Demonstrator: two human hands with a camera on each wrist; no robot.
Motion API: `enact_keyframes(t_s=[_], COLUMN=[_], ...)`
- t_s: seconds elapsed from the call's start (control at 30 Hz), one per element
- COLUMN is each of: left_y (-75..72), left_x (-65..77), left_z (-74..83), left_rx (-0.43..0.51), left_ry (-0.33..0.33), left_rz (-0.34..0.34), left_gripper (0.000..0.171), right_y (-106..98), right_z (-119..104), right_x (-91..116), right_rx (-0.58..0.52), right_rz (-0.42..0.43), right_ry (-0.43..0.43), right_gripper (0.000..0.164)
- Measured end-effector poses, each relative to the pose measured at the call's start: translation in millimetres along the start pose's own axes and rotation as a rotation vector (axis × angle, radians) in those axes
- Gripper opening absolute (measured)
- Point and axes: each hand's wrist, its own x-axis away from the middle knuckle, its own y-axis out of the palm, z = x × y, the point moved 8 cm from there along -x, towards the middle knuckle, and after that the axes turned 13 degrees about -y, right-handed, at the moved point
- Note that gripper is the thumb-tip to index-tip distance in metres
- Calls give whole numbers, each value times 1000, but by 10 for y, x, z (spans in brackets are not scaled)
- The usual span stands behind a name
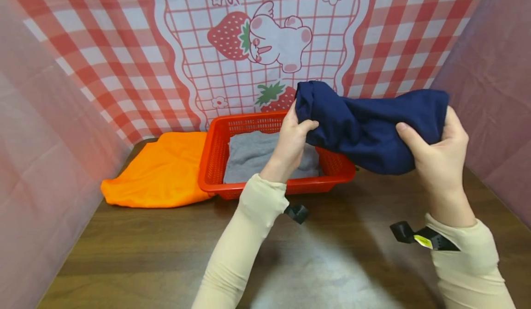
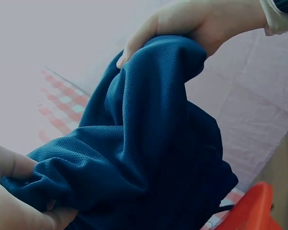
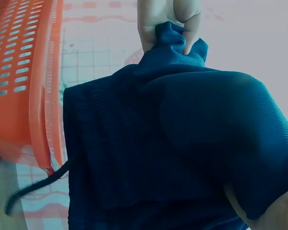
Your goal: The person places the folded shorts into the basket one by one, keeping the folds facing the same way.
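Note:
Navy blue shorts [image 1: 369,124] of mesh-like fabric are held up in the air, bunched and folded, above the right end of a red basket [image 1: 213,150]. My left hand [image 1: 290,143] pinches their left end, thumb in front. The right hand [image 1: 441,161] grips the other end, with the thumb on the near side and the fingers hidden behind the cloth. In the right wrist view a gathered waistband [image 3: 93,143] and a dangling drawstring [image 3: 36,184] show. A grey folded cloth [image 1: 253,154] lies inside the basket, partly covered by the left hand.
An orange cloth [image 1: 166,170] lies spread on the wooden table [image 1: 166,253], against the basket's left side. Behind stands a red-and-white checked curtain [image 1: 186,37] with strawberries. Pink fabric walls [image 1: 489,92] flank both sides.

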Motion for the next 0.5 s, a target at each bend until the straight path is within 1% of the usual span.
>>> enact_keyframes(t_s=[0.07,0.23,0.4,0.5], left_y=[-36,-135,-229,-276], left_x=[0,-6,-6,-2], left_z=[17,48,62,72], left_rx=[14,28,16,10], left_ry=[-2,-1,-4,-1], left_rz=[7,31,52,58], left_gripper=[62,61,60,61], right_y=[33,107,151,180], right_z=[28,100,220,278], right_x=[4,-4,16,30], right_rx=[-14,46,86,64], right_rz=[-5,-54,-90,-92], right_ry=[35,56,81,94], right_gripper=[38,39,40,39])
